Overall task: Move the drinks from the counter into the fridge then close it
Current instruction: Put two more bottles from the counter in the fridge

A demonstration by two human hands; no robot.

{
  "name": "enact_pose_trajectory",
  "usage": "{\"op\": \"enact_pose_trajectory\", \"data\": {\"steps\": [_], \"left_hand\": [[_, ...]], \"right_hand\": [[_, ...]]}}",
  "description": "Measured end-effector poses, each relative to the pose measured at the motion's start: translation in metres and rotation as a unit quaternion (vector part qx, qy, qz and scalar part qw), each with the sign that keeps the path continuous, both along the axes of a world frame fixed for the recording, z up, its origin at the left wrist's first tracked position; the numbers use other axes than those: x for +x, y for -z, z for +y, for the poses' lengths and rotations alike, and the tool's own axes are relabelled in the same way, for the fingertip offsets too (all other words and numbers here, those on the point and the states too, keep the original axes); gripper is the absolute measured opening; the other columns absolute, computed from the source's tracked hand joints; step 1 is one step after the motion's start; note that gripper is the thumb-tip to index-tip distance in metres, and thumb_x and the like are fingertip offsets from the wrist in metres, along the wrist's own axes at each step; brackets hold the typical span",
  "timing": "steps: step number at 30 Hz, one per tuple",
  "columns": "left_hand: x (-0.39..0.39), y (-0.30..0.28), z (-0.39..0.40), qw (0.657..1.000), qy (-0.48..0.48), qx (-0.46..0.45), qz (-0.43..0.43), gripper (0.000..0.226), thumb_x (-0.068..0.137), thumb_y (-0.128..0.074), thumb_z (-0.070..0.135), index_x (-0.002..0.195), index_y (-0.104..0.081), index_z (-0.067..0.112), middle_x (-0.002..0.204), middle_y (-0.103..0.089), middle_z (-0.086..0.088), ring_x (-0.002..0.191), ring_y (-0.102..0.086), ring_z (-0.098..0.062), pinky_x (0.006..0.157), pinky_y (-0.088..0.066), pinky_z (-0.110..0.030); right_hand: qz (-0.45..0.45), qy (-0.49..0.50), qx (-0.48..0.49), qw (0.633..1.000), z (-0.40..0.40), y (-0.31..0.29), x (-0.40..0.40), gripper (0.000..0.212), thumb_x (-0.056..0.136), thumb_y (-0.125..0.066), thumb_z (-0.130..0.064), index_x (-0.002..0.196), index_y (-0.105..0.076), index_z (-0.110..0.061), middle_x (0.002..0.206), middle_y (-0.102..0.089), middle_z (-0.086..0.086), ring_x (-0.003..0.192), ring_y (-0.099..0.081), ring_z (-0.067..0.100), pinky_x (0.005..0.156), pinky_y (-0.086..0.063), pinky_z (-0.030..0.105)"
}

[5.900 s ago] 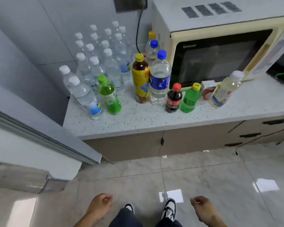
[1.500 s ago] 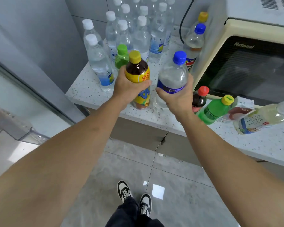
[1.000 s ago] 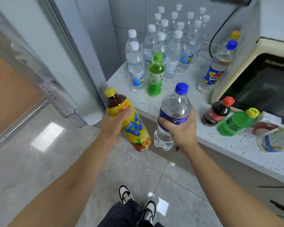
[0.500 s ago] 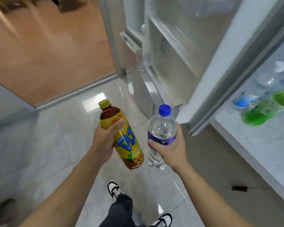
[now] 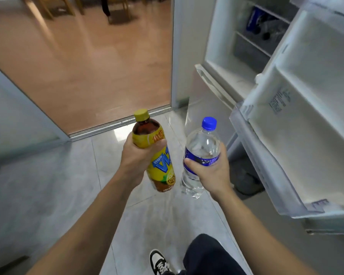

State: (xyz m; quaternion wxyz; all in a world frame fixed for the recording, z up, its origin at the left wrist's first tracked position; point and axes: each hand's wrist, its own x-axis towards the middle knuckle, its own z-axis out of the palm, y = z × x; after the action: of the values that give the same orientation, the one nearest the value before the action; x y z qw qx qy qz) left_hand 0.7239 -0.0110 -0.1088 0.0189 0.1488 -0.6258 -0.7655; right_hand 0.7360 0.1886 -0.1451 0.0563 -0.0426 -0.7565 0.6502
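Observation:
My left hand [image 5: 136,158] grips a yellow-labelled iced tea bottle [image 5: 161,165] with a yellow cap, tilted a little to the left. My right hand [image 5: 212,171] grips a clear water bottle [image 5: 202,143] with a blue cap and blue label, held upright. Both bottles hang over the tiled floor in front of the open fridge [image 5: 226,50]. The fridge's open door [image 5: 298,120] stands to the right of my right hand, its white door shelves bare. The counter is out of view.
Inside the fridge a wire shelf [image 5: 266,8] holds a blue packet and dark items. A doorway [image 5: 99,62] to a wood-floored room lies ahead on the left. My shoe [image 5: 159,262] and dark trouser leg show at the bottom.
I have turned further away from the counter toward the fridge. The counter and its bottles have left the view, and the fridge interior and door shelves now show. Both hands still hold their bottles.

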Motion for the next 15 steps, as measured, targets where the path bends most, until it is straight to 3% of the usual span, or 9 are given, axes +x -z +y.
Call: {"op": "enact_pose_trajectory", "data": {"steps": [4, 9, 15], "left_hand": [[-0.059, 0.006, -0.007, 1.0, -0.007, 0.001, -0.007, 0.064, 0.057, -0.087, 0.021, 0.114, -0.062, 0.01, 0.095, -0.074, -0.004, 0.084, -0.073, -0.02, 0.068, -0.057, -0.031], [-0.151, 0.018, -0.001, 1.0, 0.023, -0.005, -0.014, 0.051, 0.069, -0.087, 0.007, 0.114, -0.062, 0.01, 0.096, -0.074, -0.007, 0.084, -0.073, -0.023, 0.07, -0.058, -0.034], [-0.294, 0.016, 0.022, 0.996, 0.073, -0.05, 0.004, 0.051, 0.064, -0.089, 0.011, 0.109, -0.065, 0.018, 0.092, -0.076, -0.001, 0.081, -0.074, -0.019, 0.065, -0.057, -0.026]], "right_hand": [[0.002, 0.023, 0.006, 1.0, -0.014, 0.006, -0.051, 0.076, 0.06, -0.093, -0.016, 0.115, -0.048, -0.043, 0.109, -0.063, -0.014, 0.098, -0.065, 0.002, 0.078, -0.056, 0.019], [0.002, 0.076, -0.008, 0.997, -0.016, 0.025, -0.134, 0.076, 0.059, -0.094, -0.018, 0.114, -0.048, -0.044, 0.105, -0.062, -0.023, 0.097, -0.065, 0.001, 0.077, -0.054, 0.015], [0.012, 0.143, -0.04, 0.989, -0.004, 0.024, -0.264, 0.075, 0.053, -0.09, -0.03, 0.116, -0.051, -0.043, 0.104, -0.065, -0.02, 0.094, -0.067, 0.002, 0.078, -0.053, 0.016]]}}
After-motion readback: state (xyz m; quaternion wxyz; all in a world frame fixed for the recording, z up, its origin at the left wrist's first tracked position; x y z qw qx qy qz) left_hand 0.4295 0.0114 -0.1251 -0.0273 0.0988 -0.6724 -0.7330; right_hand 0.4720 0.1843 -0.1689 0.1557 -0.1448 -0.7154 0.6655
